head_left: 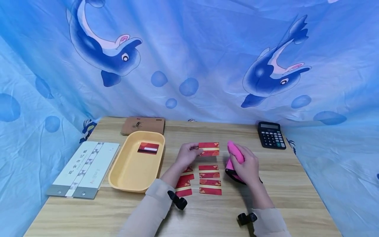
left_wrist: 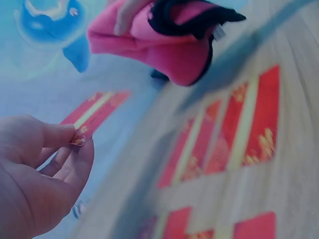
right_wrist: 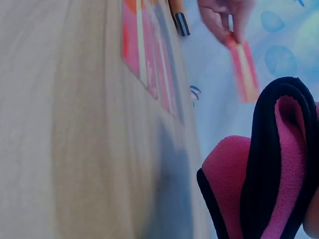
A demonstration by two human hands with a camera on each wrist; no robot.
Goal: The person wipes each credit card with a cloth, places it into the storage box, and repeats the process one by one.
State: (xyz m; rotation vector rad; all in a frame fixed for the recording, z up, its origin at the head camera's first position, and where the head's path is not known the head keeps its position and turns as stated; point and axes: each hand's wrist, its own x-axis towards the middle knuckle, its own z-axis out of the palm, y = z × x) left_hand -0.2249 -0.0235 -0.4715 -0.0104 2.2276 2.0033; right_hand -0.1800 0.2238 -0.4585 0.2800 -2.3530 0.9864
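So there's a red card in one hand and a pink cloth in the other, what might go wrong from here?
The red card is pinched by one end in the left hand, so it might slip. The pink cloth in the right hand bunches near the right column of cards and could brush them askew. The left sleeve is close to the left column of cards, so it might nudge those.

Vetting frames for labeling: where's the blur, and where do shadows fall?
Head: fairly crisp, soft shadow beside the right forearm; left wrist: soft overall, held red-and-gold card smeared at its far end, shadows on the wooden table; right wrist: same card blurred, pink black-trimmed cloth sharper, bluish shadow on the table.
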